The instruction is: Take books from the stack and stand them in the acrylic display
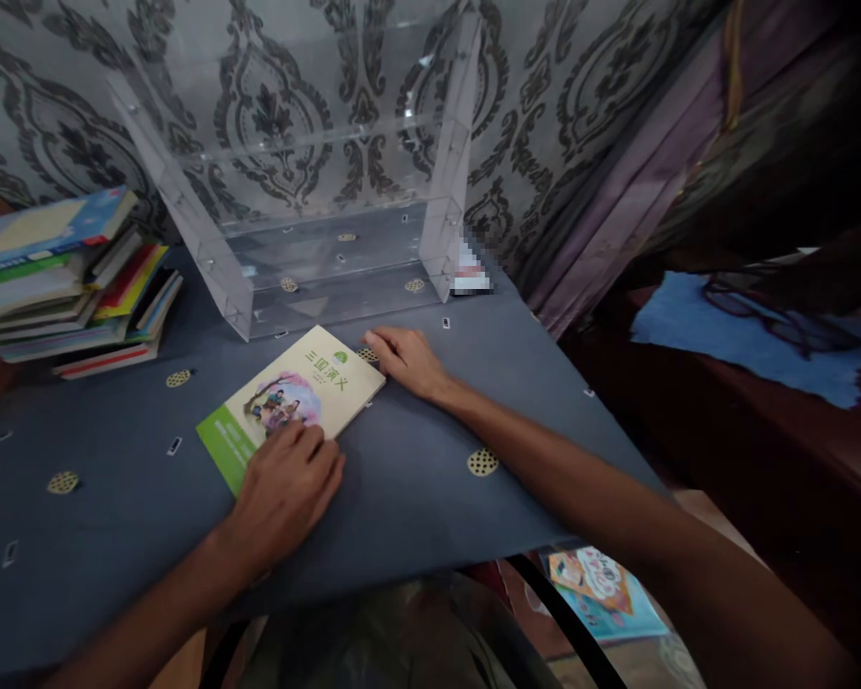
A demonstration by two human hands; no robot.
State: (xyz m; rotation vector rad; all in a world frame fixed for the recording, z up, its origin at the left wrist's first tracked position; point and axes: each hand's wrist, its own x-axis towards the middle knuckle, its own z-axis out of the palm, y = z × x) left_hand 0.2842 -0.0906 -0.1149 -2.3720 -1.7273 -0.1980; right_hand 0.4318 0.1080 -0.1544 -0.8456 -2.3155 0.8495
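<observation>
A cream book [355, 388] with a green band, Chinese lettering and a round picture of figures under a pink tree lies at an angle on the dark blue table cover. My left hand [287, 488] rests over its near edge. The fingers are bent and close together on the cover, and the thumb is hidden. Just beyond the book's right corner, my right hand [408, 362] lies on the table with fingers loosely curled in, and no object shows in it. Behind the book stands a clear acrylic rack [233, 297] with tiered shelves.
A stack of books [64, 277] stands at the table's left. Beside the rack's right foot lies a small pale item [470, 273], partly blurred out. Right of the table are a blue cloth [674, 316] and glasses [753, 306]. Colourful books [603, 593] lie below the front edge.
</observation>
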